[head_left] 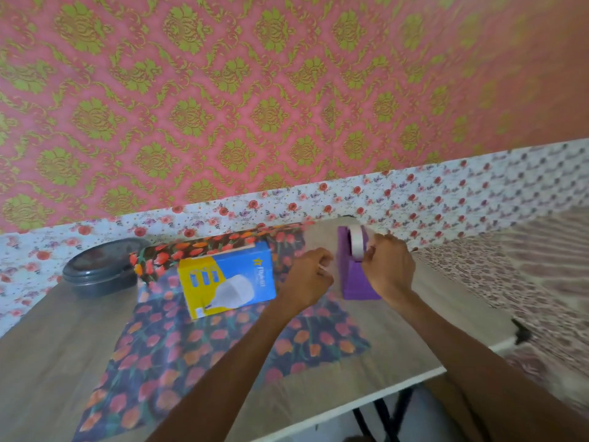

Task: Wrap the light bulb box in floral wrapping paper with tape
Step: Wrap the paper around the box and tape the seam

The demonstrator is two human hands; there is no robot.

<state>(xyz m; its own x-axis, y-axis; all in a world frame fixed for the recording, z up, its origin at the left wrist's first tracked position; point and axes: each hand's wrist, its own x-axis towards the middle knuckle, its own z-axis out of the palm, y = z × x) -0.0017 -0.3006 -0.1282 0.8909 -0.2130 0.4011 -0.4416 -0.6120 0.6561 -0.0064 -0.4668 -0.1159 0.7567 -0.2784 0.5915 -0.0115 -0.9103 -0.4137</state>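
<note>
The blue and yellow light bulb box [228,279] lies on its side on the dark floral wrapping paper [178,355], which is spread flat on the table. The paper's far edge curls up behind the box. A purple tape dispenser [353,272] with a white tape roll [355,240] stands to the right of the box. My right hand [390,266] rests against the dispenser, its fingertips pinched at the roll. To the dispenser's left, my left hand [307,279] is curled, with a thin pale tape strip at its fingertips.
A dark round lidded container [98,269] sits at the back left of the wooden table [51,355]. The table's white front edge [350,406] runs diagonally at lower right. A small black object [521,333] is at the right corner. A patterned wall stands close behind.
</note>
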